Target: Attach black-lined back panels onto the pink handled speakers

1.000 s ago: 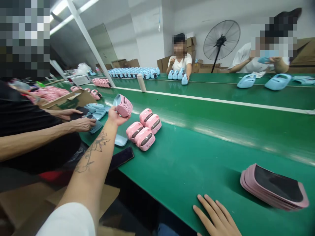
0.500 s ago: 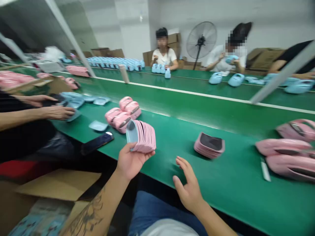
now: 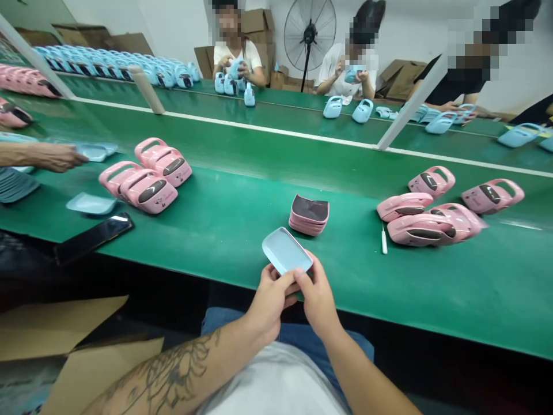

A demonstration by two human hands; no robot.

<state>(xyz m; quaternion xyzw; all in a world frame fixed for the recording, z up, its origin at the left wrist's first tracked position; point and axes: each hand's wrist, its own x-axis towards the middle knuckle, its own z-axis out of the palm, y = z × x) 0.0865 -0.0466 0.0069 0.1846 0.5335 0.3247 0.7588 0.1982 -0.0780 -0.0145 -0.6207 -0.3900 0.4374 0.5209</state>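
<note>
Fingers (image 3: pixel 318 270) of the left hand (image 3: pixel 268 302) and right hand (image 3: pixel 319 300) pinch the near end of a pale-blue panel (image 3: pixel 284 249), thumbs meeting on top and the other fingertips curled beneath. Smooth, shallow and round-cornered with a raised lip, it tilts above the near edge of the green tabletop (image 3: pixel 233 230); the hands hide its underside. Just beyond sits a neat pink stack (image 3: pixel 309 218), its layered edges ribbed, its top dark and smooth. Toward the right, glossy pink shells (image 3: pixel 425 227) with looped handles and smoky windows crowd a slim white tool (image 3: pixel 384 239). Toward the left, more handled shells (image 3: pixel 149 193) stand nestled near a flat black phone (image 3: pixel 95 236). Farther out, a co-worker's hand (image 3: pixel 56 157) touches thin blue pieces (image 3: pixel 95 151).
</note>
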